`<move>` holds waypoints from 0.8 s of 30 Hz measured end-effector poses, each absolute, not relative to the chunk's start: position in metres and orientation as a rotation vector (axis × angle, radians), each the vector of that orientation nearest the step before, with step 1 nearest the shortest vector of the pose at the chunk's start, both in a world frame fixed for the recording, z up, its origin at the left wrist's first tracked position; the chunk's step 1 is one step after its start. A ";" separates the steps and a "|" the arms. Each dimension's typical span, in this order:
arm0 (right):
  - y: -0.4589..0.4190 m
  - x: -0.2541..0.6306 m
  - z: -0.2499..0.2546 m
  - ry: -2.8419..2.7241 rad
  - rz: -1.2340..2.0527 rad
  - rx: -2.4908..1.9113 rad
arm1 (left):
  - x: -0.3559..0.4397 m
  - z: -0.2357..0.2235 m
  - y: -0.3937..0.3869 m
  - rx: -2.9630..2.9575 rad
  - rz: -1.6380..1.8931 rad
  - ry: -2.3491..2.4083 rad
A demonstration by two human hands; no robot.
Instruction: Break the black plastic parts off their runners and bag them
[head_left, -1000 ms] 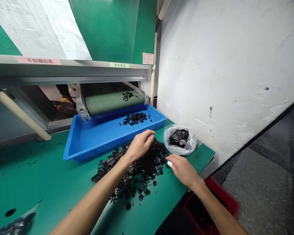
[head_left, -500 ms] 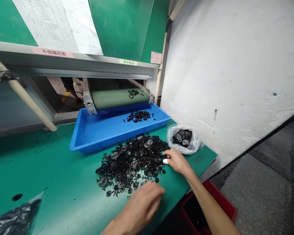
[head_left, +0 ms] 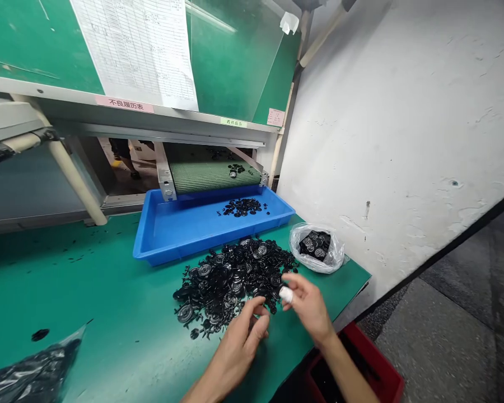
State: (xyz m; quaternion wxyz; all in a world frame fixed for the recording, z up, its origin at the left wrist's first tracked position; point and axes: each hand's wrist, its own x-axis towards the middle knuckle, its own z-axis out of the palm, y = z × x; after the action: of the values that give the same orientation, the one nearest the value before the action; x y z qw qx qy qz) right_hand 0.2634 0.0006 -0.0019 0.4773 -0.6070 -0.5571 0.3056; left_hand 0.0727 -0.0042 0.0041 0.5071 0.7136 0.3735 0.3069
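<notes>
Fingers (head_left: 297,278) of both hands (head_left: 235,342) (head_left: 312,310) half-curled, grip unclear, heaped black parts (head_left: 235,280) just beside their tips

The place was a factory, as its fittings showed. Small black parts (head_left: 235,274) lay heaped on a bench (head_left: 130,313) and scattered in a tray (head_left: 180,221), above which ended a conveyor (head_left: 201,176) carrying more of them. A ruled form (head_left: 138,50) hung on a board (head_left: 227,67), over a rail (head_left: 67,94) with printed labels (head_left: 125,104). The wall (head_left: 403,112) was scuffed, the floor (head_left: 437,330) grey.
</notes>
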 end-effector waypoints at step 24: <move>-0.006 0.228 -0.012 -1.868 0.650 -1.207 | 0.073 -0.015 0.017 1.648 0.677 1.099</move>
State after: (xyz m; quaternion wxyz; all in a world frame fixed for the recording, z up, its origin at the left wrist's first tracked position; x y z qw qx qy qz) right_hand 0.2282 -0.0056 -0.0118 0.4008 -0.4771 -0.7387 0.2570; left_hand 0.0730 0.0174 -0.0152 0.5004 0.6816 0.4546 0.2800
